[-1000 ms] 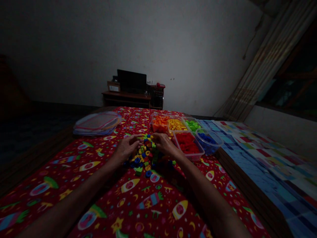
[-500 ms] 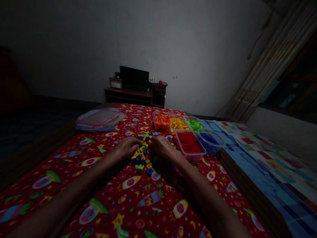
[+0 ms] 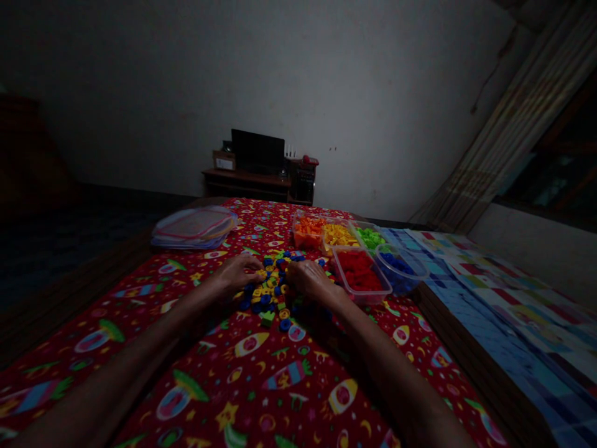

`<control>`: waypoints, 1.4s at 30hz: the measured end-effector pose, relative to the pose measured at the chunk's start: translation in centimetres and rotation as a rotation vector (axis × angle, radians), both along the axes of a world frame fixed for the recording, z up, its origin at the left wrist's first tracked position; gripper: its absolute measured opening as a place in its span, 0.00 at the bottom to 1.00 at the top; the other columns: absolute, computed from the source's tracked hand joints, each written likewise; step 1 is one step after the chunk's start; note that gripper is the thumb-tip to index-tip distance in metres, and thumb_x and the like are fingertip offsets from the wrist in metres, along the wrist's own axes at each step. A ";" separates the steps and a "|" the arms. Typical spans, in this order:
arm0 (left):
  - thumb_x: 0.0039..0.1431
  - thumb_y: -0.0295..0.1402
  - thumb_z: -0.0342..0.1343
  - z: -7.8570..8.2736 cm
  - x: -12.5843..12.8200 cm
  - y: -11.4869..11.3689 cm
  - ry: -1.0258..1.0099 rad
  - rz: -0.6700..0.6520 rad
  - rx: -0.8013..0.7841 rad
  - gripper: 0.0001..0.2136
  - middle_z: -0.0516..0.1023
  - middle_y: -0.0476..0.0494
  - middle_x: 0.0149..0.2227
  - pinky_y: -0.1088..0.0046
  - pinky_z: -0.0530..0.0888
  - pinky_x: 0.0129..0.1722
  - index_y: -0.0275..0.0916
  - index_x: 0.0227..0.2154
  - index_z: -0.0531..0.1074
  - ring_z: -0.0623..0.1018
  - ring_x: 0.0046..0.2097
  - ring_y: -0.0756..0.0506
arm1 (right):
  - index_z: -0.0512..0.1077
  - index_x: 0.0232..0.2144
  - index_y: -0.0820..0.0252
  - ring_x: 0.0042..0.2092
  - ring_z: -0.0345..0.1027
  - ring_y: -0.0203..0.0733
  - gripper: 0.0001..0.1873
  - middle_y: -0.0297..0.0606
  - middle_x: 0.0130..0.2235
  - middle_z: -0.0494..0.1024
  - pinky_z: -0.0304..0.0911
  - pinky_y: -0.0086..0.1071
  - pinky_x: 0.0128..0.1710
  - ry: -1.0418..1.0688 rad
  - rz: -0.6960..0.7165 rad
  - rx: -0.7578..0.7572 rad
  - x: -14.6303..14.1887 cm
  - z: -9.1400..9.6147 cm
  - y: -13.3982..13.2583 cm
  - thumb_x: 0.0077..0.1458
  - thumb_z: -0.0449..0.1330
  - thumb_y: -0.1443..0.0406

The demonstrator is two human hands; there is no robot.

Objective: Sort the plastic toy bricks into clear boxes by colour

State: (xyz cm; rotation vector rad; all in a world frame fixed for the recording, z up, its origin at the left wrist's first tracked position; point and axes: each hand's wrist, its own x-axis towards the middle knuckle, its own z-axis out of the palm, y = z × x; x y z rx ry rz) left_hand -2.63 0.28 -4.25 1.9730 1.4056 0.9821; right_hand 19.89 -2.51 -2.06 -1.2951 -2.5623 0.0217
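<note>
A loose pile of small plastic toy building blocks (image 3: 268, 295), mostly yellow and blue with some green and red, lies on the red patterned cloth (image 3: 252, 379). At the pile's left edge is my left hand (image 3: 236, 277), its thumb and fingers curved together at the blocks; what is between the tips is too dark to make out. Over the right side of the pile my right hand (image 3: 308, 278) bends down, fingers closed and pointing into the blocks. Its fingertips are mostly hidden. A green block (image 3: 267, 319) and a blue round piece (image 3: 285, 325) lie at the near edge.
Right of the pile stand clear tubs of sorted blocks: red (image 3: 359, 274), blue (image 3: 398, 267), orange (image 3: 308, 231), yellow (image 3: 339, 236) and green (image 3: 370, 238). Stacked lids (image 3: 193, 227) lie at the left. A desk with a monitor (image 3: 258, 152) stands by the wall.
The whole view has shifted slightly, so things sit a little lower and further right. My left hand's fingers have curled closer to the thumb; my right hand stays over the pile.
</note>
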 end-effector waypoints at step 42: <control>0.57 0.46 0.41 -0.6 3.6 5.4 0.124 -0.063 -0.064 0.27 0.71 0.40 0.57 0.63 0.59 0.61 0.36 0.54 0.69 0.63 0.62 0.40 | 0.68 0.51 0.66 0.49 0.68 0.45 0.18 0.50 0.48 0.75 0.59 0.31 0.47 0.071 -0.092 -0.141 0.1 -1.2 4.3 0.57 0.52 0.71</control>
